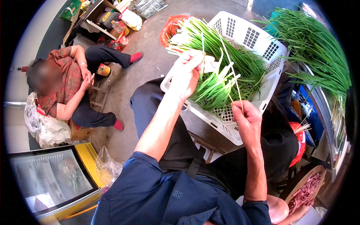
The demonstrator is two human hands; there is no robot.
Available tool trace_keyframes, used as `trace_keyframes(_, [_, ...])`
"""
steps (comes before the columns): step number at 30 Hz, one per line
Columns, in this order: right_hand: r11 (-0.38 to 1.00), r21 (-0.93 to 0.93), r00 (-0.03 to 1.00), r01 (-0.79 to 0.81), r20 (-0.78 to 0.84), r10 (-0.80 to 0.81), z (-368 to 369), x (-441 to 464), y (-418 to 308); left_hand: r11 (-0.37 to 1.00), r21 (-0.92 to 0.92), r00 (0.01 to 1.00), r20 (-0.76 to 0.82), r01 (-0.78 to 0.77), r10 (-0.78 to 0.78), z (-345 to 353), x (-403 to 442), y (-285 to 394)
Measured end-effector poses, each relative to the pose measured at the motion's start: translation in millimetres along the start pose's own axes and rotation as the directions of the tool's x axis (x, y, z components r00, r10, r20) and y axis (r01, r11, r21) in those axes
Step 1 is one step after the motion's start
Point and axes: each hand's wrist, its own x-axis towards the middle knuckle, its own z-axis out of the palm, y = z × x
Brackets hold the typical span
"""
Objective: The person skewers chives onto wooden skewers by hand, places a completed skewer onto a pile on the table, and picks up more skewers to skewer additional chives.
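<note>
My left hand (192, 69) is closed in a pinch over the basket, with a thin pale-green strand passing at its fingertips. My right hand (248, 117), fingers pressed together, grips a long straw-like strand (233, 71) that slants up and left. Whether both hands hold one and the same strand, I cannot tell. Below and between them lies a small bunch of garlic chives (215, 89), pale cut ends toward the right. A larger heap of garlic chives (228, 50) fills the white plastic basket (258, 24) behind, its white ends at upper left.
More long green leaves (315, 48) hang over a ledge at right. A red bag (299, 144) with thin sticks stands by my knee. At left, a seated person (67, 82) has hands together, above a yellow-framed glass-topped cooler (88, 157). A shelf (99, 20) holds bottles and packets.
</note>
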Motion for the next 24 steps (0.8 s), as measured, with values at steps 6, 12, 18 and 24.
trace_keyframes(6, [1.000,-0.014,1.000,-0.004,0.004,0.004,-1.3,-0.8,1.5,0.994,0.081,0.996,-0.052,0.079,-0.075,7.6,-3.2,10.7])
trace_keyframes(12, [1.000,-0.019,1.000,0.001,-0.007,-0.001,-2.9,-2.4,6.0,0.971,0.236,0.998,0.041,0.034,-0.045,3.4,-3.9,-0.6])
trace_keyframes(18, [0.999,0.041,0.999,-0.023,-0.033,0.024,-4.4,-1.3,9.3,0.953,0.248,0.978,0.074,0.173,-0.197,0.7,-7.8,-21.0])
trace_keyframes(24, [1.000,-0.009,0.998,0.006,-0.059,-0.007,-2.0,3.2,6.9,0.878,0.475,0.906,-0.341,-0.063,0.249,-29.7,10.0,-34.9])
